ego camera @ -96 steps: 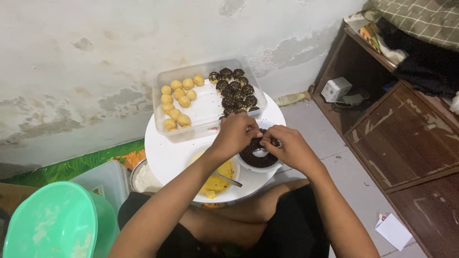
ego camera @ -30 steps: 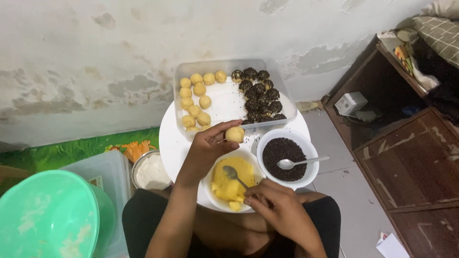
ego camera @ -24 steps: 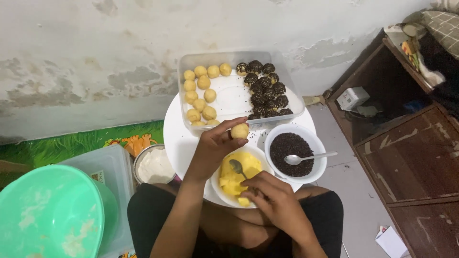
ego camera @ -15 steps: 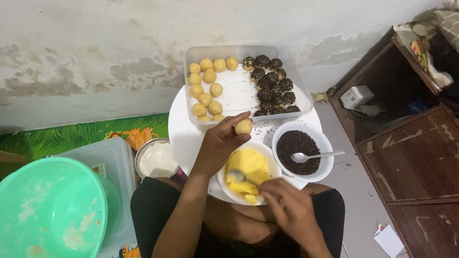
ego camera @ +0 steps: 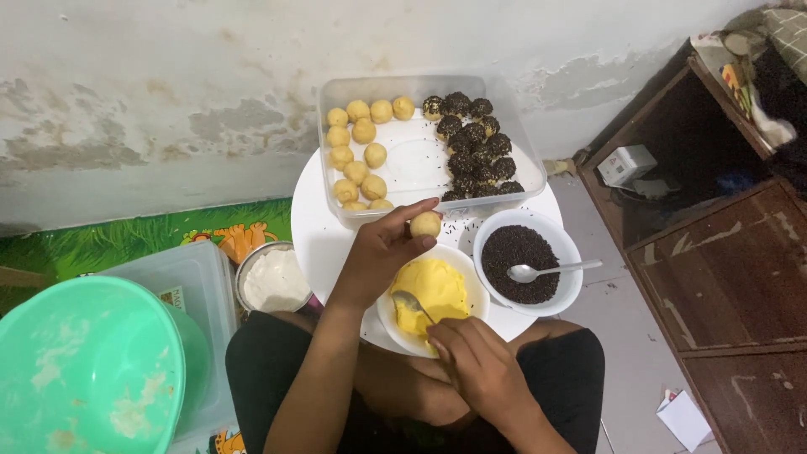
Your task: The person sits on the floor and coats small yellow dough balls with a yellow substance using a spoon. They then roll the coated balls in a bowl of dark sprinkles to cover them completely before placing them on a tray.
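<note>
My left hand (ego camera: 380, 255) pinches a small yellow dough ball (ego camera: 425, 224); my right hand (ego camera: 475, 363) grips a metal spoon (ego camera: 411, 304) in the white bowl of yellow dough (ego camera: 476, 290), at the round white table's (ego camera: 313, 231) near edge.

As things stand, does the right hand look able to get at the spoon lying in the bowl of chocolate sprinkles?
Probably not right away: the right hand already holds a spoon in the yellow dough bowl. The sprinkle spoon lies uncovered nearby, its handle towards that side.

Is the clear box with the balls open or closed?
Open. The clear box has no lid on; the plain yellow balls and sprinkle-covered balls show uncovered.
</note>
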